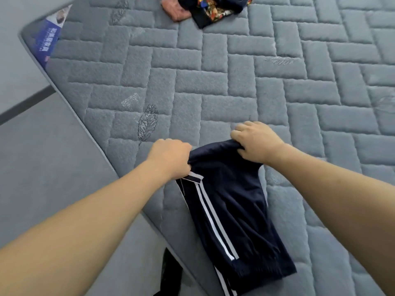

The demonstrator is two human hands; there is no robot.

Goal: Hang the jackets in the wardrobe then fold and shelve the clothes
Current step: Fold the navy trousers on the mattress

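Left hand (171, 157): lower centre of frame, forearm running in from the lower left. Knuckles up, fingers curled under. Grip clenched on the left top corner of the trousers, just above the striped hem.
Right hand (255, 142): right of centre, forearm running in from the lower right edge. Back of hand up, fingers bent down. Grip grasping the right top corner of the trousers.
Trousers (233, 210): navy, two white side stripes. Folded, lying on the mattress near its lower edge, bottom centre of frame. Top edge bunched between the two hands.
Mattress (245, 71): grey, quilted in a brick pattern, fills most of the frame.
Label (50, 39): blue and white, on the mattress corner, upper left.
Clothes pile (205, 8): pink, dark and patterned pieces, on the mattress at the top centre, well apart from the hands.
Floor (42, 159): grey, left side of frame.
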